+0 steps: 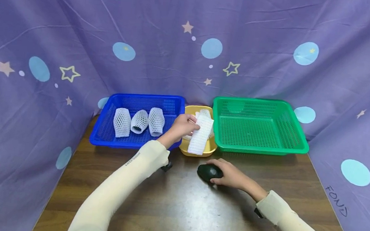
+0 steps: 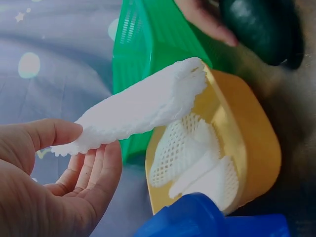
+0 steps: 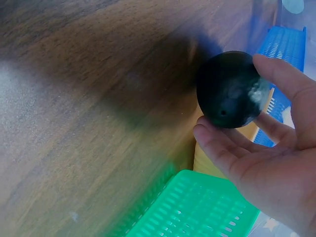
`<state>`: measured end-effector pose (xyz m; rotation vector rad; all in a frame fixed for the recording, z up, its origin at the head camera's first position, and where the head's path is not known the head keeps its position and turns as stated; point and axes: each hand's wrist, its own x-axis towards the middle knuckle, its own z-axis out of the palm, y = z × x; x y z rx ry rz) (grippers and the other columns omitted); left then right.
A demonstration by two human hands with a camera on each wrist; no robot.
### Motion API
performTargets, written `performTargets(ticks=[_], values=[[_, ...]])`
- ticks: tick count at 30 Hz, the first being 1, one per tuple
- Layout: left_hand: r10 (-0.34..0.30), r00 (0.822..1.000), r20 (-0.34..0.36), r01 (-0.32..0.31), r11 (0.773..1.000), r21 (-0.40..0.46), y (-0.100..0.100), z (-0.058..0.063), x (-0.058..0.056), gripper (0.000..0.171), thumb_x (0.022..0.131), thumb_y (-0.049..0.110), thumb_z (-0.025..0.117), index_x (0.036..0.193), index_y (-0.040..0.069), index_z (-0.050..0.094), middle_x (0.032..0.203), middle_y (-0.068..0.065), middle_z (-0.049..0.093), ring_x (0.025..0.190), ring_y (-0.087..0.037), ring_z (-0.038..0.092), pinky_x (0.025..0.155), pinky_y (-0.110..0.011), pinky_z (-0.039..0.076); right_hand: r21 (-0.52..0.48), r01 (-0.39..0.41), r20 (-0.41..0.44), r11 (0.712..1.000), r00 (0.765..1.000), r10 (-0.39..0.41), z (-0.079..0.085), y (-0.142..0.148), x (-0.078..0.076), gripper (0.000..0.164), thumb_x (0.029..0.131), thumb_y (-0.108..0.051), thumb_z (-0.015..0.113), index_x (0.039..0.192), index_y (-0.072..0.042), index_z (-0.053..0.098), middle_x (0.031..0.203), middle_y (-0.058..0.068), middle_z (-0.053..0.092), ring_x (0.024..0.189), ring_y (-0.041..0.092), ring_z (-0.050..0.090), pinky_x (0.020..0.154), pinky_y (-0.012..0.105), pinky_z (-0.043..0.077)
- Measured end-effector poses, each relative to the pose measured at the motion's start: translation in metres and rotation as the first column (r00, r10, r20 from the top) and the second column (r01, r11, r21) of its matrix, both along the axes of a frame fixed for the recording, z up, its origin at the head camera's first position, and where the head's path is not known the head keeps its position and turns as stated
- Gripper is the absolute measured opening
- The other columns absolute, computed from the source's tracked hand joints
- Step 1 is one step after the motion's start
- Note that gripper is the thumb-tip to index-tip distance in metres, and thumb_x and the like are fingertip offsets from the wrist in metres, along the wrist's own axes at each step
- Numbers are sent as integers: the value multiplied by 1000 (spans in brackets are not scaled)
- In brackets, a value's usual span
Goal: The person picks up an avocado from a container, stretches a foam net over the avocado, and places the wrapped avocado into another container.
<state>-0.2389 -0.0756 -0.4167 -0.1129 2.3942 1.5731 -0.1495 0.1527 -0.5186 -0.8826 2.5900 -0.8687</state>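
Observation:
My left hand (image 1: 183,125) pinches one end of a flat white foam net sleeve (image 1: 200,136) between thumb and fingers. In the left wrist view that sleeve (image 2: 143,103) slants over the yellow basket (image 2: 256,143), where more white foam sleeves (image 2: 187,153) lie. On the table side nearer me, my right hand (image 1: 231,174) grips a dark green avocado (image 1: 210,172). Thumb and fingertips wrap around the avocado (image 3: 231,89) in the right wrist view, its rounded end facing the camera.
Left of the yellow basket stands a blue basket (image 1: 103,137) with three white foam-sleeved pieces (image 1: 139,121) in it. A green basket (image 1: 249,132) sits to the right. Behind the baskets hangs a purple curtain (image 1: 165,36), and a wooden table (image 1: 170,209) lies under everything.

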Motion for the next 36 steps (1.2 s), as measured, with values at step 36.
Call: performTargets(ticks=[36], values=[[-120,989,82,118,992,32,-44,-53,72,21,86,-2,72,104,-7,62,83,-8,66,74,-13,63,79,-42,64,23,51,-11,998,999,-51,-1,8,-1,62,84,-21,83,138,-7,57,122,17,63,103,24,61,82,40,54]])
